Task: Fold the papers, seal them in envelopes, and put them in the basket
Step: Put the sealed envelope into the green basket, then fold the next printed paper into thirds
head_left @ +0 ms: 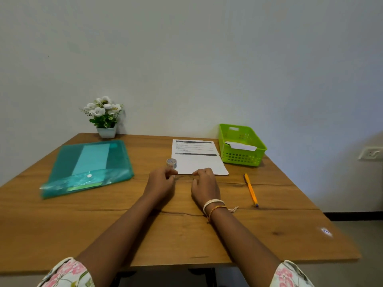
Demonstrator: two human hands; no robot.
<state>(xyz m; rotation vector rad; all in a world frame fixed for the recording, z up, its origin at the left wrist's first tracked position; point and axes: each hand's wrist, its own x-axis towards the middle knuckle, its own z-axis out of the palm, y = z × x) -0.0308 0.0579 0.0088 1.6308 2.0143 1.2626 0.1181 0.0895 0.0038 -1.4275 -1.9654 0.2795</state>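
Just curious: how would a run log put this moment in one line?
fold paper | left hand, right hand at paper near edge | basket: one envelope

A plain pale wall (186, 59) fills the upper half of the view, evenly lit and shading bluish toward the right. Against it stands a wooden table (186, 235) with a warm brown grain and dark cracks running across its top. Low on the right wall sits a white electrical socket (371, 153). Below it a dark skirting strip (352, 216) meets a grey floor (362, 235).
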